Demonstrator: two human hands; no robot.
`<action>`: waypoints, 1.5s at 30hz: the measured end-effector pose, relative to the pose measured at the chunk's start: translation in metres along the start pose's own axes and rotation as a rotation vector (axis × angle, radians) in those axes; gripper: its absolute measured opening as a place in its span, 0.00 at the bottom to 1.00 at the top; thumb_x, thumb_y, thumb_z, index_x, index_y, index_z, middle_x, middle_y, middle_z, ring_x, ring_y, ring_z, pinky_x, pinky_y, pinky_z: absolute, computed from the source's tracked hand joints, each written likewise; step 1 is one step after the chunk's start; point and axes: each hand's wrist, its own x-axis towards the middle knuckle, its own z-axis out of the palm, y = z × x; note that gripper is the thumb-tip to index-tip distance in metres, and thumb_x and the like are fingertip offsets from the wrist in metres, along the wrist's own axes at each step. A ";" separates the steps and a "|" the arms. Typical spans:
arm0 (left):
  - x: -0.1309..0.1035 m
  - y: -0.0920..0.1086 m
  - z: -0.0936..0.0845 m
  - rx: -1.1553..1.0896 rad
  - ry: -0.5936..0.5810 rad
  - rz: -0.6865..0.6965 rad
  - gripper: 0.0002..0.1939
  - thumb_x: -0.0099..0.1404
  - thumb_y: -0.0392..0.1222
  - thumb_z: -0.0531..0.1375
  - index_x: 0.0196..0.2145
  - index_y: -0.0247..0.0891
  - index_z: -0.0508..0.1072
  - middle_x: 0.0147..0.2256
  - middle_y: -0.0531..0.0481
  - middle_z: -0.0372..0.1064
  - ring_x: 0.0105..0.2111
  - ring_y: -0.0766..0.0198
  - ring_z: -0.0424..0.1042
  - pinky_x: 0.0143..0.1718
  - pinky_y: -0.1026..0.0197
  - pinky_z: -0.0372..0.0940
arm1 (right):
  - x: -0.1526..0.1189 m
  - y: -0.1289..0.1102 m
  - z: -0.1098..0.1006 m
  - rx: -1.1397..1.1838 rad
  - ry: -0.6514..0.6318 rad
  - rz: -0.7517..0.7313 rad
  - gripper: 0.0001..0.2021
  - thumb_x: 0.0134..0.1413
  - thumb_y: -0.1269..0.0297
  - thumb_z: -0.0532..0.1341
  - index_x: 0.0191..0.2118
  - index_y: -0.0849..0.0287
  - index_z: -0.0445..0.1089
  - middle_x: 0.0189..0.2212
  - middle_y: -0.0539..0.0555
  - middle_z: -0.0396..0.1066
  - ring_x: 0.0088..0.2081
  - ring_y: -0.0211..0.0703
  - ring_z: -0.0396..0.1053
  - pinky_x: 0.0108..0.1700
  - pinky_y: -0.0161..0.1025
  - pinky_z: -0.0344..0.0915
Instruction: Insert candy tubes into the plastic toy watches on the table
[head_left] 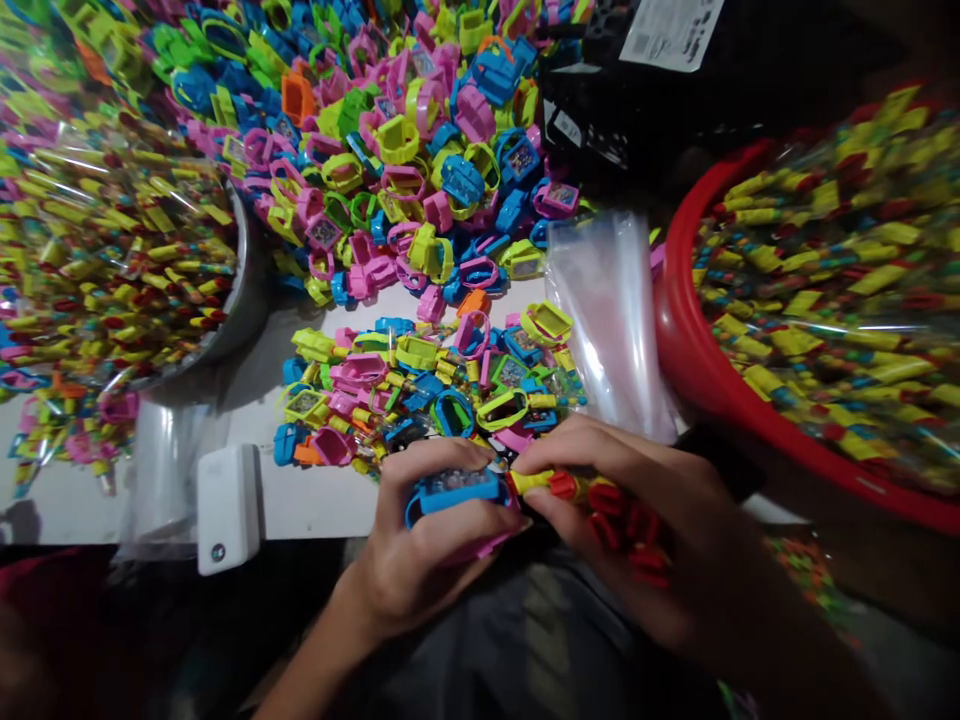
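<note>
1. Your left hand (427, 540) is clamped around a blue toy (456, 490), thumb across its top and fingers curled under it, at the near edge of the worktop (315, 510).
2. Your right hand (637, 520) pinches a yellow tube (541, 483) with a red cap between thumb and fingertips, its tip touching the blue toy's right side. More red caps (626, 525) lie bunched in that palm.
3. The two hands meet at the toy, fingertips almost touching.
4. Just beyond your hands sits a small heap (420, 385) of toys in pink, blue, green and yellow.
5. Farther beyond lies a far bigger pile (375, 130) of the same toys.
6. Beyond your right hand, a stack of clear bags (611, 310) lies flat.
7. To the right of that hand stands a red basin (690, 360) filled with packed yellow-and-red pieces.
8. Well to the left of your left hand, a metal bowl (244, 290) holds more packed pieces.
9. Near your left hand, on its left, a white box (229, 505) rests at the worktop edge.
10. Far beyond the right hand is a black crate (637, 110) with a white label.
</note>
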 end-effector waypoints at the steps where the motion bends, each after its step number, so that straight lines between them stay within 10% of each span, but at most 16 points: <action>1: 0.000 -0.002 0.000 0.010 -0.006 0.011 0.16 0.72 0.33 0.69 0.54 0.41 0.74 0.54 0.45 0.65 0.55 0.57 0.77 0.58 0.54 0.78 | 0.000 0.002 0.001 -0.008 -0.004 -0.012 0.16 0.70 0.77 0.62 0.56 0.50 0.70 0.44 0.47 0.77 0.45 0.37 0.77 0.48 0.33 0.70; 10: 0.005 -0.022 0.000 0.002 -0.078 0.063 0.14 0.74 0.32 0.66 0.55 0.38 0.74 0.52 0.42 0.68 0.53 0.57 0.77 0.56 0.56 0.77 | 0.003 0.018 0.004 -0.048 -0.028 -0.035 0.14 0.68 0.77 0.61 0.51 0.48 0.68 0.37 0.47 0.75 0.38 0.41 0.76 0.39 0.37 0.69; 16: 0.005 -0.032 -0.009 -0.068 -0.159 0.069 0.10 0.77 0.37 0.62 0.54 0.38 0.74 0.52 0.40 0.69 0.53 0.55 0.76 0.57 0.54 0.76 | -0.010 0.024 0.009 -0.088 -0.033 0.068 0.20 0.63 0.76 0.64 0.57 0.47 0.70 0.49 0.55 0.80 0.52 0.53 0.80 0.50 0.43 0.75; 28: 0.005 -0.041 -0.021 0.046 -0.048 -0.087 0.17 0.75 0.42 0.67 0.58 0.42 0.74 0.52 0.42 0.70 0.53 0.57 0.75 0.55 0.57 0.74 | 0.023 0.022 0.023 0.071 -0.005 0.120 0.07 0.74 0.69 0.62 0.48 0.49 0.77 0.40 0.48 0.81 0.42 0.42 0.80 0.44 0.35 0.72; 32: 0.004 -0.037 -0.015 -0.187 0.170 -0.285 0.25 0.74 0.63 0.64 0.59 0.45 0.77 0.53 0.42 0.71 0.53 0.53 0.74 0.55 0.53 0.75 | 0.031 0.017 0.010 0.013 -0.022 0.137 0.06 0.74 0.65 0.63 0.47 0.49 0.80 0.44 0.49 0.83 0.47 0.44 0.82 0.49 0.36 0.73; 38: 0.008 -0.044 -0.012 -0.477 0.751 -0.701 0.14 0.76 0.55 0.64 0.51 0.47 0.82 0.48 0.49 0.78 0.42 0.64 0.78 0.42 0.66 0.73 | 0.040 0.017 0.017 -0.028 0.292 0.342 0.10 0.68 0.57 0.68 0.50 0.49 0.84 0.48 0.51 0.85 0.49 0.52 0.84 0.51 0.43 0.80; 45: -0.001 -0.050 -0.013 -0.254 0.723 -0.652 0.12 0.75 0.54 0.67 0.41 0.43 0.82 0.50 0.48 0.78 0.52 0.60 0.77 0.53 0.62 0.71 | 0.044 0.021 0.039 -0.169 0.352 0.161 0.12 0.70 0.61 0.65 0.53 0.54 0.83 0.58 0.56 0.82 0.62 0.58 0.78 0.72 0.57 0.67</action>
